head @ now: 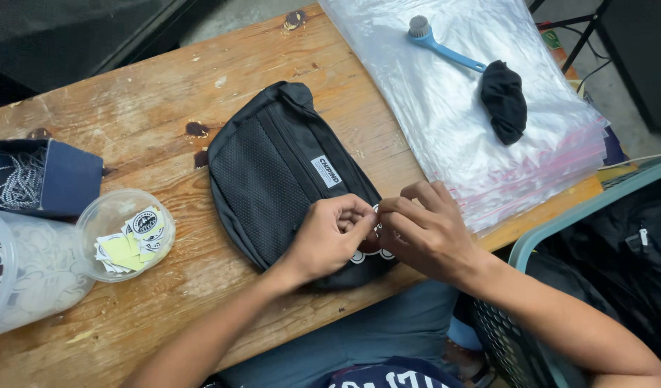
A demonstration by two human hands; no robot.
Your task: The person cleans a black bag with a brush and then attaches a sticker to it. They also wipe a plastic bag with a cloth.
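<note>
Nearest the camera, the left hand (329, 233) and the right hand (424, 228) meet over the near right end of a black pouch bag (273, 172), fingertips pinched together on something small at the bag's zipper end. What they pinch is mostly hidden between the fingers; a bit of white with dark markings (370, 251) shows just beneath them. Both hands are closed in a fine pinch, thumbs pressed against forefingers. The bag lies flat on a worn wooden table (165, 93), its mesh panel up and a small white label (326, 171) on its front. To the right near the person's legs stands a teal basket (560, 223) with dark items inside. To the left sits a clear round tub (126, 233) holding round stickers and yellow slips, beside a larger clear container (29, 273). Farther left lies a dark blue box (57, 176) with cords. Far right, a stack of clear zip bags (474, 108) carries a blue brush (434, 39) and a black cloth bundle (504, 100).
</note>
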